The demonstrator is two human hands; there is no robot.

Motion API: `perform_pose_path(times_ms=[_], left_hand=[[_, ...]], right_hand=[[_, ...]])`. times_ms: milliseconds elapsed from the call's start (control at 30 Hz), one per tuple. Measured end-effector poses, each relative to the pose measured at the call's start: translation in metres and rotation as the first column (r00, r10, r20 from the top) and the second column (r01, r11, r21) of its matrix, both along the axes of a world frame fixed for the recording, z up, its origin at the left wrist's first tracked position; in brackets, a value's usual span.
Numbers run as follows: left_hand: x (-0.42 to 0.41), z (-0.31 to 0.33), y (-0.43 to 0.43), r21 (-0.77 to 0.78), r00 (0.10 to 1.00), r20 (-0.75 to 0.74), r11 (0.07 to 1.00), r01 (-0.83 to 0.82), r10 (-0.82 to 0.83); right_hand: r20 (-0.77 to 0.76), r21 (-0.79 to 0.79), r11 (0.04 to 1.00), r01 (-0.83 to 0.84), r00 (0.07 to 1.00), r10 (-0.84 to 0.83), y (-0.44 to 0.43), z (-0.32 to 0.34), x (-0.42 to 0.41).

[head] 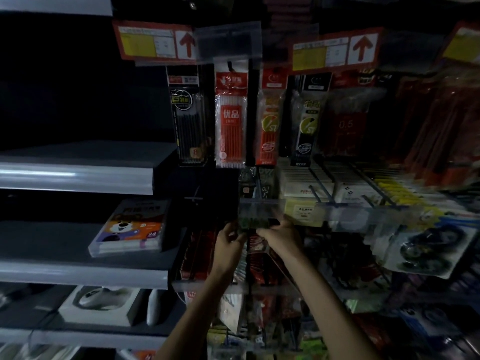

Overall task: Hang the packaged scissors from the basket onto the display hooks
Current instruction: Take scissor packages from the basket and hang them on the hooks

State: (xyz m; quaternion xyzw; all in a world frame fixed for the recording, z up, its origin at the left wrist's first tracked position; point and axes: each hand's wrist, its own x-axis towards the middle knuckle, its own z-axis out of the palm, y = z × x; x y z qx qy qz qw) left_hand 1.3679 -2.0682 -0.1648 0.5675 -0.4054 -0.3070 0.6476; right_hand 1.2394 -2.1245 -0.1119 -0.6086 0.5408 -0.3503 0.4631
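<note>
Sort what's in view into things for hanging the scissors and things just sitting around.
For the job: left hand, right hand, dark package both grip, display hooks.
Just there: red refill pack, black pen pack, crayon box, boxed mouse.

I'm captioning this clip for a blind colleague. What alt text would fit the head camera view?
The left hand and right hand hold a small package just below a clear strip in a dim shop display. Packs of pen refills hang above, and a flat box with a cartoon animal lies on a grey shelf to the left.
</note>
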Motion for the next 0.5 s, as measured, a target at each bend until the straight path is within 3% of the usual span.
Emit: perform_pose_path(times_ms=[167, 300, 433, 500], left_hand=[[0.002, -0.001, -0.005, 0.026, 0.998, -0.067, 1.000, 0.003, -0.001], [0.005, -0.004, -0.003, 0.052, 1.000, -0.029, 0.999, -0.005, 0.006], [0.007, -0.012, 0.007, 0.051, 0.999, 0.038, 0.998, -0.023, 0.021], [0.004, -0.007, 0.020, 0.042, 0.999, 0.049, 0.999, -0.015, 0.013]], right_hand=[[-0.009, 0.017, 1.000, 0.015, 1.000, -0.015, -0.007, 0.002, 0.003], [-0.013, 0.009, 0.999, 0.036, 0.999, -0.036, 0.000, 0.005, 0.001], [-0.098, -0.193, 0.976, 0.097, 0.988, -0.118, 0.021, -0.006, -0.002], [-0.040, -0.281, 0.950, 0.133, 0.988, -0.150, 0.035, -0.011, -0.005]])
